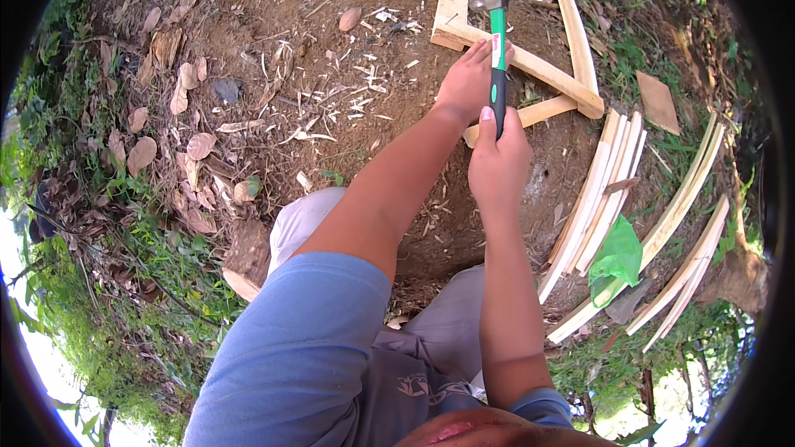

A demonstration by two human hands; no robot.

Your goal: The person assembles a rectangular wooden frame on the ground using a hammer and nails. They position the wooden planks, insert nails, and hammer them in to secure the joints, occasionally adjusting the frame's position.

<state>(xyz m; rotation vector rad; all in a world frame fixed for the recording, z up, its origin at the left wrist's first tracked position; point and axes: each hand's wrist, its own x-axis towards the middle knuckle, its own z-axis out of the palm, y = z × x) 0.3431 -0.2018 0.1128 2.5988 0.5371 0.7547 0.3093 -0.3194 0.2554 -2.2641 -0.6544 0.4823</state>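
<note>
The right hand (498,167) was clenched round the one hammer (498,58), whose head stood at twelve o'clock over the wooden frame (542,68). The left hand (469,83) pressed flat on that frame. At four o'clock lay several loose slats (609,190) and one green bag (617,255).

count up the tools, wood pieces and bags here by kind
hammer: 1, in the right hand
wooden frame: 1, under the left hand
loose wooden slats: about 10, overlap hides some
green plastic bag: 1
flat board scrap: 1
total: about 14
</note>
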